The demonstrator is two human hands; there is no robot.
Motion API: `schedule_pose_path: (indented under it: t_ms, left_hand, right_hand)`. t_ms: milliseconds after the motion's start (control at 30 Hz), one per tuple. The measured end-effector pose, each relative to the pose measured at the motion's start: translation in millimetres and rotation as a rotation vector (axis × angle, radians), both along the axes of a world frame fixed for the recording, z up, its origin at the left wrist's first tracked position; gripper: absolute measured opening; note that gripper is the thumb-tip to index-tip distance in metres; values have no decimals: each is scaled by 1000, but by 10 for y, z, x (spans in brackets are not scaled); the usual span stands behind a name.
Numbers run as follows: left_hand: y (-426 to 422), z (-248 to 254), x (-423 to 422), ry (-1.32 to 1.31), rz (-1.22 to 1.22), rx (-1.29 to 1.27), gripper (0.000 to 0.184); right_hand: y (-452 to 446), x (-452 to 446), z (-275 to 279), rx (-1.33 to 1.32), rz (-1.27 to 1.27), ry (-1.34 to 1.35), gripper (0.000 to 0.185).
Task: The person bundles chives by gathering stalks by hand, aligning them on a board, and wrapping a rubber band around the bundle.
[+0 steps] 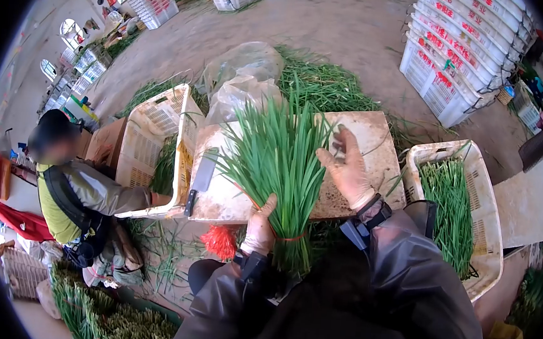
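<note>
A large bunch of long green leaves (284, 164) lies over a stained white board, its cut stems toward me with a red band (290, 238) around them. My left hand (259, 227), in a pale glove, is closed on the left side of the bunch near the band. Gloved too, my right hand (348, 169) is raised just right of the leaves, fingers apart, holding nothing. A knife (203, 175) with a black handle rests on the board (367, 129) left of the bunch. Below the board's front edge hangs a cluster of red ties (219, 240).
A white crate (493, 251) of green stems stands at the right, another crate (154, 119) at the left beside a person (68, 198). Behind the board are clear plastic bags (243, 81) and loose leaves (329, 85). Stacked crates (448, 69) stand at the back right.
</note>
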State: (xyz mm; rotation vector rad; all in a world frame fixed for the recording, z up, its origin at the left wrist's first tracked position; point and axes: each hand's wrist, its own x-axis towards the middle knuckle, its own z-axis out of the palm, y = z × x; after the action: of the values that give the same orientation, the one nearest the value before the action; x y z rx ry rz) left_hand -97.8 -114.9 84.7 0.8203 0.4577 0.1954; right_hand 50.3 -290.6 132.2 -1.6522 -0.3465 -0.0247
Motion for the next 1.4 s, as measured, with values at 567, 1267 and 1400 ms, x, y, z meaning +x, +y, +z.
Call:
schedule_pose_path:
  t_ms: [567, 1267, 1400]
  left_hand:
    - [-197, -73, 23, 17, -4, 149, 30]
    - [171, -16, -47, 54, 85, 45, 38]
    - [251, -92, 18, 10, 119, -44, 43]
  right_hand:
    - [139, -316, 127, -421, 62, -319, 24]
    - [-754, 296, -70, -1220, 279, -256, 51]
    - [-628, 88, -86, -1437, 461, -34, 69]
